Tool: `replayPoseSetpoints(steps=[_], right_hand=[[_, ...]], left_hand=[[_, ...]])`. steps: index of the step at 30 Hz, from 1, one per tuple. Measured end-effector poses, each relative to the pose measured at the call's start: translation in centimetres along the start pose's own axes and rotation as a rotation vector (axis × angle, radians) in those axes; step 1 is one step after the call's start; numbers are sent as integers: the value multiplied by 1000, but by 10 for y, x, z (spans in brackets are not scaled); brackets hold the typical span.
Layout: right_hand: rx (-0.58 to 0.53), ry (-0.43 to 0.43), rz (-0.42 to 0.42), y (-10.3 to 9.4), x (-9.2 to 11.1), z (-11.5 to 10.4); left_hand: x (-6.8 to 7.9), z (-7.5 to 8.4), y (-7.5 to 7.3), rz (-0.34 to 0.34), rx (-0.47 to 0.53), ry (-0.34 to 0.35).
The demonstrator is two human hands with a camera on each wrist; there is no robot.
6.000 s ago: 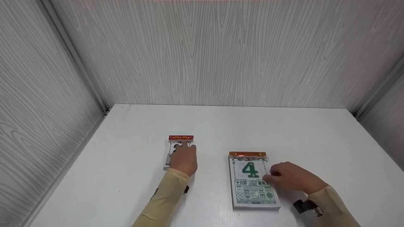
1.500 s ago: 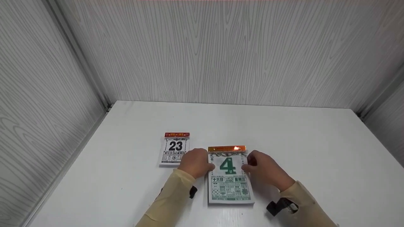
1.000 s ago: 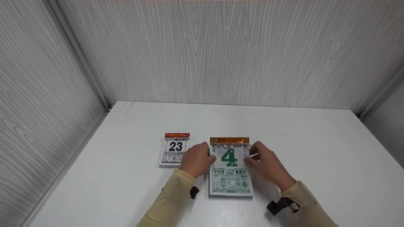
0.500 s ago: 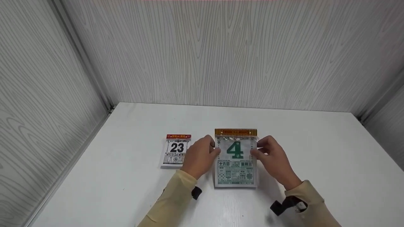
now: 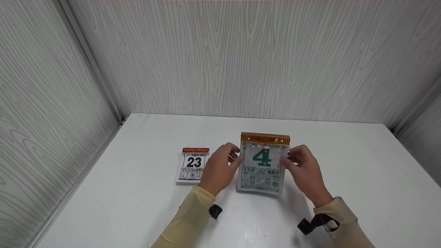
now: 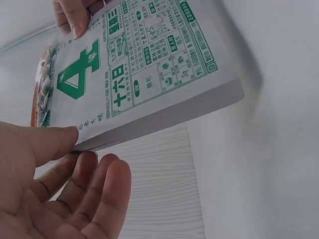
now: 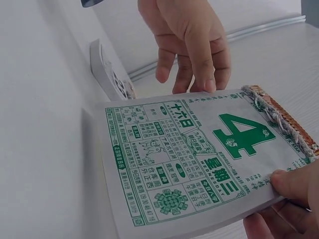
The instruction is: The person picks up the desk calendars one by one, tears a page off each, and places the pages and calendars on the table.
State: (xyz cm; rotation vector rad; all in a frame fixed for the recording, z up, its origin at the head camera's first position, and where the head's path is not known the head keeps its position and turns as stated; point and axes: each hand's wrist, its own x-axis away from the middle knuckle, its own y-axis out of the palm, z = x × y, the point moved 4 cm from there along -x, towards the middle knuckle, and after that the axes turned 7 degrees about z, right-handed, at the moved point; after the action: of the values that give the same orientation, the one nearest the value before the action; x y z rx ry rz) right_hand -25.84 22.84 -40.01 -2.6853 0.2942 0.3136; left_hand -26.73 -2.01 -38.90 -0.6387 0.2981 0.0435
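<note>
Now raised higher, green-numbered calendar (image 5: 260, 168), left fingers (image 6: 85, 167), right fingers (image 7: 271, 221) pinching edges

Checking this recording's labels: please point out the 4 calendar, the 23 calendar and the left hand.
4 calendar (image 5: 262, 169), head view: front sheet, below the numeral.
23 calendar (image 5: 192, 167), head view: front sheet, near its middle.
Left hand (image 5: 219, 169), head view: back of the hand.
</note>
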Motion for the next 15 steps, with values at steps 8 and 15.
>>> replayPoseSetpoints(steps=[8,15], right_hand=[[-176,28,-18,-4,0,-1],[-218,49,-36,-4,2,-5]], left_hand=[[-4,-5,4,-20,161,56],[-5,-11,12,-235,408,54]])
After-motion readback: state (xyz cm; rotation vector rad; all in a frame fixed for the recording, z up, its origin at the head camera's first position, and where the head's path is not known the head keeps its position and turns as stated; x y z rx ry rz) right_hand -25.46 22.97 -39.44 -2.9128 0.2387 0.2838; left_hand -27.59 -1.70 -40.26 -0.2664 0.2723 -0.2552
